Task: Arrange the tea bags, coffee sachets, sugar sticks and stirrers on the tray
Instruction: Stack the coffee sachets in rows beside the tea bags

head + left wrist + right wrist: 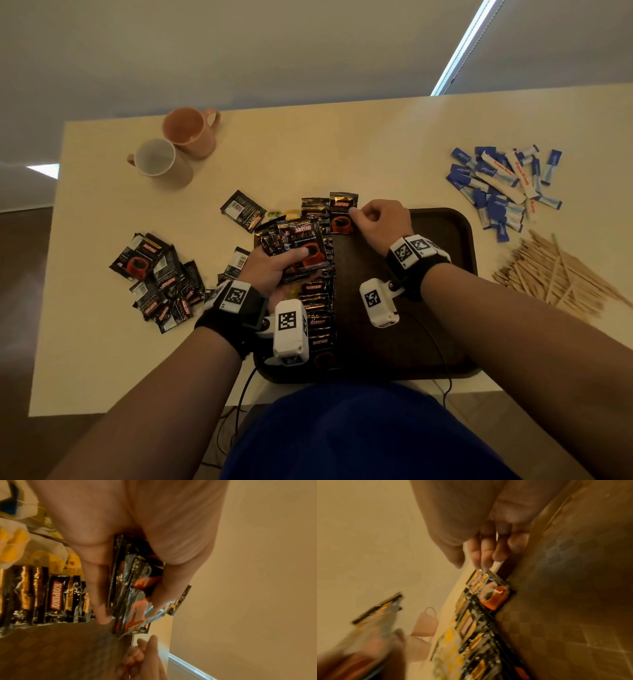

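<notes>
Surface (342,154): cream, carrying your brown tray (442,233).
Left hand (274,270): grips a fanned sachet stack (298,246) above the tray's left edge.
Right hand (383,222): pinches one coffee sachet (342,214) at the sachet row's (318,308) far end.

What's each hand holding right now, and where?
Left hand grips a fan of coffee sachets by their lower ends. Right hand pinches one sachet's right edge.

Glossy foil sachets (301,251) — matt brown tray (442,240).

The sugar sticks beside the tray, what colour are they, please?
Blue and white sugar sticks, clearest in the head view.
</notes>
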Demonstrator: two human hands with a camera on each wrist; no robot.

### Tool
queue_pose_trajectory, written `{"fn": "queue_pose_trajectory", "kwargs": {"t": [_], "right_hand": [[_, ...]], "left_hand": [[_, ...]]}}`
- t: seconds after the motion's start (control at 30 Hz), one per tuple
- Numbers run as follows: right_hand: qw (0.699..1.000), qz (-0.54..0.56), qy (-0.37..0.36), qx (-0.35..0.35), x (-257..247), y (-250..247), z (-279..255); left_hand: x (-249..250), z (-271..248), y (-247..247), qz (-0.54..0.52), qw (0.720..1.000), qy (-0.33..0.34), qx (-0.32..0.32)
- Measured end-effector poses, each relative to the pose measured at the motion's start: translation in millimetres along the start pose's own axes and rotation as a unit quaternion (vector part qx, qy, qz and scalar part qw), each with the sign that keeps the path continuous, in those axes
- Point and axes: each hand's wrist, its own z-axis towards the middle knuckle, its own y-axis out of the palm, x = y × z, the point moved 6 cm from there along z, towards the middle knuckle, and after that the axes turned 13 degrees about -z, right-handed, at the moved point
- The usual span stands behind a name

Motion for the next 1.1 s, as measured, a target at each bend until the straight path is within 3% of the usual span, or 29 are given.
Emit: {"fn": "queue_pose_trajectory", "kwargs": {"t": [0.17,0.3,0.43,0.53,0.7,0.87,1.1], "right_hand": [[0.967,0.136,-0.099,-0.191,-35,10,-19],[0.951,0.199,-0.075,-0.226,-35,16,-21],[0.949,0.224,-0.033,-0.221,-22,18,-18],[0.951,0.258,0.041,-0.165,3,13,-10],[0.975,0.166,0.127,-0.072,34,7,0],[0.985,0.113,0.125,-0.04,33,20,8],[0.994,0.048,0.089,-0.051,24,30,18]], "left_hand": [[7,3,5,0.058,0.998,0.035,0.009],[7,4,8,0.051,0.998,0.024,0.01],[6,5,8,0.001,1.0,0.0,0.0],[6,7,0,0.007,1.0,0.004,0.023],[7,8,-9,0.008,0.999,0.021,0.038],[7,6,-12,0.024,0.999,0.014,0.036],[7,9,-16,0.042,0.999,0.018,0.018]]}}
